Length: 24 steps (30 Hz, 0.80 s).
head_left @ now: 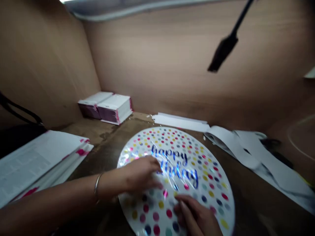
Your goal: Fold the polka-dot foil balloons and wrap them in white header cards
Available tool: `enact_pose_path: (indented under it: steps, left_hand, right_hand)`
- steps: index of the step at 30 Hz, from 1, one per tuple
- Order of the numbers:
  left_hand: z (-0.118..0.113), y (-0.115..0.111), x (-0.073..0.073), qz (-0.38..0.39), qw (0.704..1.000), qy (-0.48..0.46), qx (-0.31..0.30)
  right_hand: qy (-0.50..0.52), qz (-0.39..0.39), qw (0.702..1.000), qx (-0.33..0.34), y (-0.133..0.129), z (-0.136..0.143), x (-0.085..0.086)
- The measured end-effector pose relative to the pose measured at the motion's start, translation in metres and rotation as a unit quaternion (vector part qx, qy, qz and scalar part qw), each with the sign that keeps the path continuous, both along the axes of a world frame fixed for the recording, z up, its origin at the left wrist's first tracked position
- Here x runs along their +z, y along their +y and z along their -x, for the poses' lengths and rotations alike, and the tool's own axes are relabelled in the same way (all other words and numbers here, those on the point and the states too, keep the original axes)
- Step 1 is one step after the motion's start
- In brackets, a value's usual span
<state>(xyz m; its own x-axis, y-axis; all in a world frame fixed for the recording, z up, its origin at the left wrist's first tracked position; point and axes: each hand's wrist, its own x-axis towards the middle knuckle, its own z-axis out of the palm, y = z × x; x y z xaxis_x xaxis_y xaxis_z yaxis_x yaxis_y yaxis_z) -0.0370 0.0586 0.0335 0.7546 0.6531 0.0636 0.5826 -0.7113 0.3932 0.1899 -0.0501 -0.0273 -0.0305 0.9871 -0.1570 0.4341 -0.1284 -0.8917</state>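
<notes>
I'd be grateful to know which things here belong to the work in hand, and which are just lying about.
In the work, it seems:
- round white sheet with coloured dots and blue lettering, under the left hand and right hand

Apparently lying about:
- two white, pink-edged paper blocks
- flat white strip
- curled white band
- large white paper stack

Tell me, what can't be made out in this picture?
All in the head view:
Second word's start on the disc: behind the left hand.
Its fingers: motion blur.
Anything in the right hand: hidden by its fingers.
Disc's near rim: cut by the bottom edge.
Print on papers: blurred, too small.
</notes>
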Motion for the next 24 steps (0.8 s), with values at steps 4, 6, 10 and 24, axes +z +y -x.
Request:
enact_pose_path:
  steps: [4, 6, 10, 24]
  left_hand:
    - [-0.015, -0.095, -0.022, 0.011, 0.989, -0.008, -0.146]
    - [-0.01, -0.113, -0.03, -0.021, 0.987, 0.006, -0.161]
    - [-0.005, -0.122, -0.039, -0.087, 0.977, 0.015, -0.193]
    - [-0.035, -0.103, -0.028, 0.01, 0.996, 0.007, -0.087]
  right_hand:
    - [-0.107, -0.134, 0.985, -0.006, -0.027, -0.013, 0.025]
    - [-0.153, -0.173, 0.973, -0.01, -0.036, -0.021, 0.026]
    - [-0.181, -0.173, 0.968, 0.024, -0.06, -0.031, 0.018]
    - [-0.194, -0.199, 0.959, 0.053, -0.076, -0.028, 0.015]
